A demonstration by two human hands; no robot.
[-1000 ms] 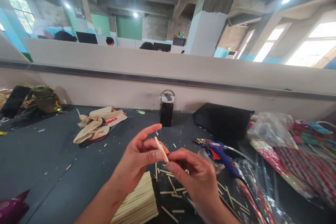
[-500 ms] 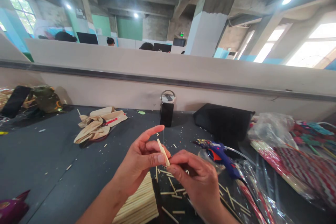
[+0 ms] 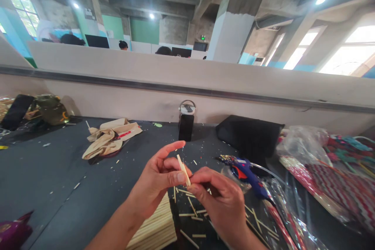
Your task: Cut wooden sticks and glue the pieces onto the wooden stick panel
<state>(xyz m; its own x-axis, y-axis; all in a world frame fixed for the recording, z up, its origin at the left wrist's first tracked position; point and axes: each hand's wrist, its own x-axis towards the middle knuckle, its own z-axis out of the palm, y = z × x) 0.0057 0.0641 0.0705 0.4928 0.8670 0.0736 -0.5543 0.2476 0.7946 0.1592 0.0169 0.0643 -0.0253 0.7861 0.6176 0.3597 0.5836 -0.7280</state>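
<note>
Between the thumb and fingers of my left hand (image 3: 162, 174) is a small piece of pale wooden sticks (image 3: 183, 168), tilted, with its upper end free. The left index finger stretches up away from it, a fine clear thread of glue at its tip. My right hand (image 3: 218, 193) pinches the lower end of the same piece; its fingertips partly hide that end. Below my left forearm lies a panel of pale sticks laid side by side (image 3: 156, 226). Loose cut sticks (image 3: 191, 207) are scattered under and beside my right hand.
A blue glue gun (image 3: 253, 181) lies right of my hands, beside plastic-wrapped material (image 3: 331, 191). A black pouch (image 3: 249, 133) and an upright black device (image 3: 186, 127) stand against the partition (image 3: 140, 103). Beige cloth (image 3: 109, 138) lies at left. Several people's heads show beyond.
Both hands hold almost the same pose. The left index fingertip and the wooden piece have shifted very slightly to the right.
</note>
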